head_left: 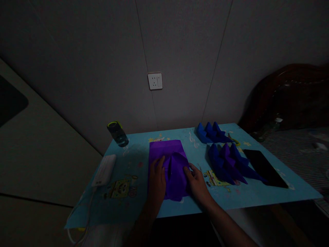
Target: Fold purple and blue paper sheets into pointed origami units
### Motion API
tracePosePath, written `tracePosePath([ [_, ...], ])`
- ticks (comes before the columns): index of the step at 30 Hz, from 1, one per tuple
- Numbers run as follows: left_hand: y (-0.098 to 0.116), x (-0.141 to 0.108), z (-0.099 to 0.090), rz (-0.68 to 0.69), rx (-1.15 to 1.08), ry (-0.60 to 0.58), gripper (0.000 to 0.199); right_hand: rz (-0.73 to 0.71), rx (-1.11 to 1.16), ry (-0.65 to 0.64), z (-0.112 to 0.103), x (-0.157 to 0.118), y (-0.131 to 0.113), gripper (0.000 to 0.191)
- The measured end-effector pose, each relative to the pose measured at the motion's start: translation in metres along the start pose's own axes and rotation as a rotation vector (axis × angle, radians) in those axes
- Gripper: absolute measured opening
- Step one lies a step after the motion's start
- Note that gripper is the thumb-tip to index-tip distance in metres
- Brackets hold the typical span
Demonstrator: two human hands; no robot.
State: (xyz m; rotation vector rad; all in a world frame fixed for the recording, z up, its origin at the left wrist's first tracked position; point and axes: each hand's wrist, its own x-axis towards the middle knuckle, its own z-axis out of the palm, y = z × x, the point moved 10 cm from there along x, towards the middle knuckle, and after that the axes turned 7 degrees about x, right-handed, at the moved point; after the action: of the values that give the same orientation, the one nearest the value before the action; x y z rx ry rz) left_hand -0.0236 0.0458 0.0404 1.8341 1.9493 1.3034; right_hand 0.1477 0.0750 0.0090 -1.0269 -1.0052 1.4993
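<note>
A partly folded sheet of purple paper (177, 171) lies at the front middle of the table, with a raised fold standing up between my hands. Under it a flat purple sheet (164, 145) shows at the back. My left hand (157, 176) rests on the left side of the paper, its fingers stretched out and lying flat. At the right edge, my right hand (196, 181) pinches the folded paper, thumb on top and fingers partly hidden. To the right stand folded blue and purple paper boats (226, 161), and blue paper boats (212, 132) sit behind them.
A dark tablet (264, 168) lies at the right, near yellow-green-handled scissors (234, 140). A water bottle (118, 133) stands at the back left. A white power strip (104, 169) with a cable lies on the left side of the patterned blue tablecloth (133, 202).
</note>
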Motion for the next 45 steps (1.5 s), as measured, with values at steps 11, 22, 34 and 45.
tracePosePath([
  [11, 0.015, -0.001, 0.009, 0.071, 0.35, -0.2, 0.062, -0.21, -0.258, -0.052, 0.006, -0.011, -0.018, 0.041],
  [22, -0.01, 0.0, 0.014, -0.122, -0.08, -0.223, 0.059, -0.319, -0.501, 0.011, -0.001, -0.014, -0.043, 0.038],
  [34, -0.034, -0.02, 0.008, -0.704, -0.784, -0.26, 0.032, 0.139, 0.129, -0.113, -0.022, 0.015, -0.01, 0.041],
  [45, -0.077, 0.0, -0.062, -0.731, -0.68, -0.046, 0.037, 0.18, 0.187, -0.016, -0.062, 0.028, -0.016, 0.036],
])
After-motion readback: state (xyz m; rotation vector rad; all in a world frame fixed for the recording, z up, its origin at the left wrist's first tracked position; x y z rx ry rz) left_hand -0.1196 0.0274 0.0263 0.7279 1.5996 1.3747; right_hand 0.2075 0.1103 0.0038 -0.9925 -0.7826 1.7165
